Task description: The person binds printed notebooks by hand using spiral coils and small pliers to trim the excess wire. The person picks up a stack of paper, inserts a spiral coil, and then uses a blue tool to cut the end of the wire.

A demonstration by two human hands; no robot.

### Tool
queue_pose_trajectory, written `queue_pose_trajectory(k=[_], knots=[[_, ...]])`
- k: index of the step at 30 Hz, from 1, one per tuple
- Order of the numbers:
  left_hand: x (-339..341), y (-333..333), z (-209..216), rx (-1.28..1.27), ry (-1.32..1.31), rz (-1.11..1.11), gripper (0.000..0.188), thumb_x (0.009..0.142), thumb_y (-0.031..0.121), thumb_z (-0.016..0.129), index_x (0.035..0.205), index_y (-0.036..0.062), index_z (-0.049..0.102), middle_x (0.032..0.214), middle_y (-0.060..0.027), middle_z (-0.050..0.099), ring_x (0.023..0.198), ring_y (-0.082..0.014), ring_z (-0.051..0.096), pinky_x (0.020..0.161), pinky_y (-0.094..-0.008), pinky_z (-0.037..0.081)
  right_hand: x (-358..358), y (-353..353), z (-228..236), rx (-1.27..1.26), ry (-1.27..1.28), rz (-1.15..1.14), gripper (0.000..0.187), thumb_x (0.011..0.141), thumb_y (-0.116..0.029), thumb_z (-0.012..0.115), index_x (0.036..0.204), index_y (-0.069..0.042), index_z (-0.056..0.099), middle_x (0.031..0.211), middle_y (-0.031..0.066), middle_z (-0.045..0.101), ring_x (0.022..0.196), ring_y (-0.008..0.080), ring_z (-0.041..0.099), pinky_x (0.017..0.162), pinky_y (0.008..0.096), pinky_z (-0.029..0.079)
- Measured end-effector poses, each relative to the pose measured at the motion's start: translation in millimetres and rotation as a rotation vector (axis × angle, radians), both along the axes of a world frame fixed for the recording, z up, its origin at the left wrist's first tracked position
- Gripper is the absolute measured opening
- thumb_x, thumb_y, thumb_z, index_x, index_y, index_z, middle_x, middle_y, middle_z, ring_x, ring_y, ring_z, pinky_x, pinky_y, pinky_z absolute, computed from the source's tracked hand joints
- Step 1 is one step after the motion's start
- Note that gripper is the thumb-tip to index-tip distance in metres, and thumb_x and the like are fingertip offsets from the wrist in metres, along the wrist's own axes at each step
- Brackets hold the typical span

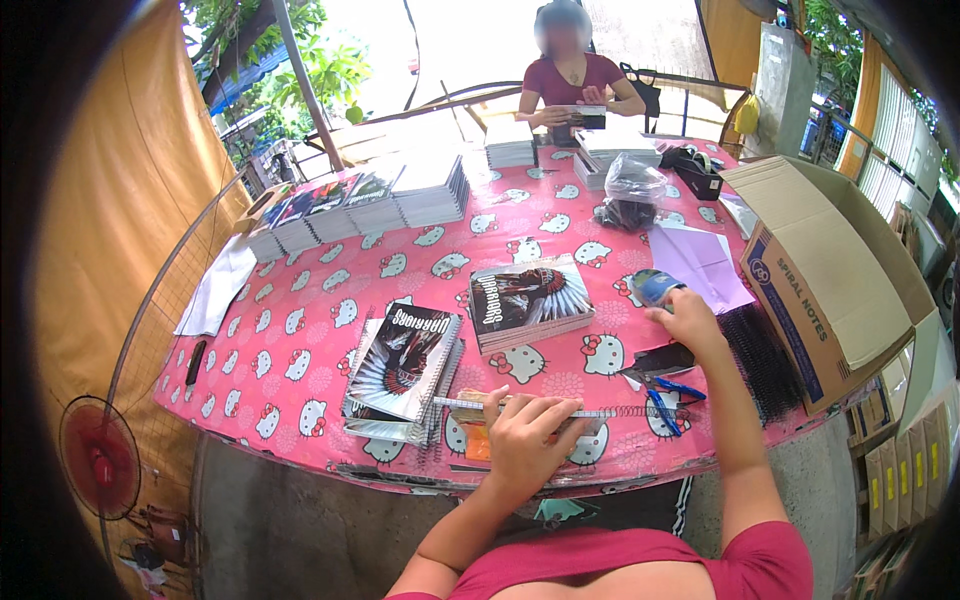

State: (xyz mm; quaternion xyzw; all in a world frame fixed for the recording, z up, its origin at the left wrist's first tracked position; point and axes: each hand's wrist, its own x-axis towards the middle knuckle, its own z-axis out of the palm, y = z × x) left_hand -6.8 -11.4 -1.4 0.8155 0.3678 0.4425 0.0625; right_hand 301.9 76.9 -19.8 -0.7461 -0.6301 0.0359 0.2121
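My left hand (pixel 530 435) is closed on a thin spiral notebook (pixel 458 403) at the near edge of the table, its spine turned up. From the right end of that spine a wire coil (pixel 640 411) sticks out past my fingers. My right hand (pixel 687 318) reaches forward and right, fingers curled round a rounded blue object (pixel 656 288), blurred, its kind unclear. Blue-handled pliers (pixel 665 402) lie between my hands, beside a dark flat piece (pixel 660 362). Left of my left hand is a loose stack of spiral-bound notebooks (pixel 405 365); ahead lies a stack of matching covered pads (pixel 530 300).
Black binding coils (pixel 758 360) lie beside a large open cardboard box (pixel 830 270) at right. Purple paper (pixel 700 262) and a plastic bag (pixel 633 180) lie farther back. Tall notebook stacks (pixel 430 192) line the far left. Across the table a person (pixel 572 80) holds a notebook.
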Motion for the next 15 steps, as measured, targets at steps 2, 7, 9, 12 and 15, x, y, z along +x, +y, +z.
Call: queue_pose_trajectory(k=[2,7,9,12,15], knots=[[-3,-2,1,-0.062,-0.032,0.039,0.03,0.066,0.025,0.081,0.092,0.0121,0.071,0.082,0.0003,0.068,0.077,-0.0176,0.061,0.09,-0.0393,0.035,3,9,-19,-0.128,-0.151,-0.121,0.055,0.071,-0.044,0.077,0.095,0.004,0.064,0.095,0.0243,0.065,0.091,0.0302,0.066,0.077,0.0416,0.052],[9,12,6,-0.014,-0.084,-0.025,0.029,0.063,0.022,0.083,0.083,0.0093,0.066,0.08,-0.0037,0.066,0.078,-0.0217,0.061,0.088,-0.0382,0.037,77,24,-46,-0.169,-0.112,-0.12,0.046,0.071,-0.027,0.074,0.103,0.002,0.061,0.101,0.0203,0.066,0.093,0.0301,0.066,0.077,0.0405,0.053],[-9,9,0,-0.034,-0.01,0.003,0.028,0.062,0.021,0.083,0.079,0.0091,0.064,0.078,-0.0041,0.064,0.077,-0.0224,0.061,0.087,-0.0379,0.037,31,8,2,-0.186,0.337,0.08,0.047,0.069,-0.019,0.071,0.109,0.001,0.057,0.109,0.0152,0.063,0.098,0.027,0.063,0.081,0.0375,0.052],[-7,11,-3,0.0,-0.064,0.019,0.028,0.061,0.019,0.084,0.076,0.0092,0.063,0.074,-0.0034,0.062,0.074,-0.0226,0.06,0.085,-0.0381,0.038,1,-23,-14,0.154,0.895,0.535,0.042,0.071,-0.011,0.07,0.111,-0.004,0.059,0.109,0.0107,0.062,0.098,0.0154,0.06,0.084,0.0343,0.049],[1,14,-5,-0.006,-0.1,-0.002,0.027,0.06,0.019,0.082,0.075,0.0106,0.06,0.072,-0.0033,0.06,0.074,-0.0229,0.058,0.085,-0.0396,0.037,-31,-43,-6,-0.096,0.683,0.636,0.04,0.072,-0.007,0.072,0.11,-0.005,0.059,0.103,0.0057,0.063,0.094,0.0109,0.058,0.084,0.0316,0.049]])
